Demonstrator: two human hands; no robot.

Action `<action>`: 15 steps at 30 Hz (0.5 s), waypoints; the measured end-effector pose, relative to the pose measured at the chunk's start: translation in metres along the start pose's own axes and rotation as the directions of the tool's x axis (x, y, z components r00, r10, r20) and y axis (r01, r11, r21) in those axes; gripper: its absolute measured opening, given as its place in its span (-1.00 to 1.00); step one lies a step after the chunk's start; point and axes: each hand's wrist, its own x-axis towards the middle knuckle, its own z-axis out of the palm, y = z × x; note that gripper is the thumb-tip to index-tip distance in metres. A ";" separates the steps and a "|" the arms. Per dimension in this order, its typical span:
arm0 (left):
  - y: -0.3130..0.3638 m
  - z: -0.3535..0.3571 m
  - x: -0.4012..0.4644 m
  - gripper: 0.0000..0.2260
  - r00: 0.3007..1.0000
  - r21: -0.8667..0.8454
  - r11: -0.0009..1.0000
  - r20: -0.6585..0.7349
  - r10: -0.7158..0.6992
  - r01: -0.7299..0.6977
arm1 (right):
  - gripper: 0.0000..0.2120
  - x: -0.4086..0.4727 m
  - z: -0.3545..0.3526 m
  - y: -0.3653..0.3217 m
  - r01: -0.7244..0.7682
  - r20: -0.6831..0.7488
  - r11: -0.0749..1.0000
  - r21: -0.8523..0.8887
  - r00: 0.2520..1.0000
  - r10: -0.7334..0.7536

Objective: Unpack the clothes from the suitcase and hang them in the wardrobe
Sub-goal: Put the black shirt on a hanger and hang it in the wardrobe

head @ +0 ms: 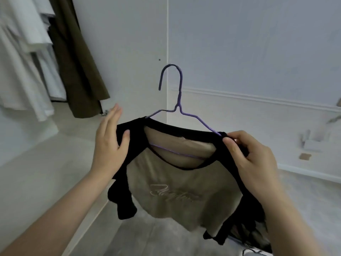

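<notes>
A beige T-shirt with black sleeves and collar (177, 189) hangs on a purple wire hanger (178, 100), held in the air in front of me. My left hand (108, 139) holds the shirt's left black shoulder, thumb on the fabric and fingers straight behind it. My right hand (252, 159) pinches the right shoulder where the hanger's end goes into the shirt. The hanger's hook points up and left, free of any rail. At the bottom right, behind the shirt, shows a bit of the suitcase (254, 235) with dark clothes in it.
The open wardrobe (22, 145) is at the left, with white garments (22, 58) and an olive-brown garment (79, 58) hanging in it. The wardrobe's white door (129, 52) stands behind the hanger. A pale wall with a rail moulding (258, 98) runs at the right. Grey floor lies below.
</notes>
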 end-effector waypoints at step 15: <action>-0.116 -0.119 0.010 -0.47 0.950 0.119 0.965 -0.239 -0.202 0.236 | -0.86 0.082 0.193 -0.129 -0.008 0.235 0.883 0.469 0.965 -0.116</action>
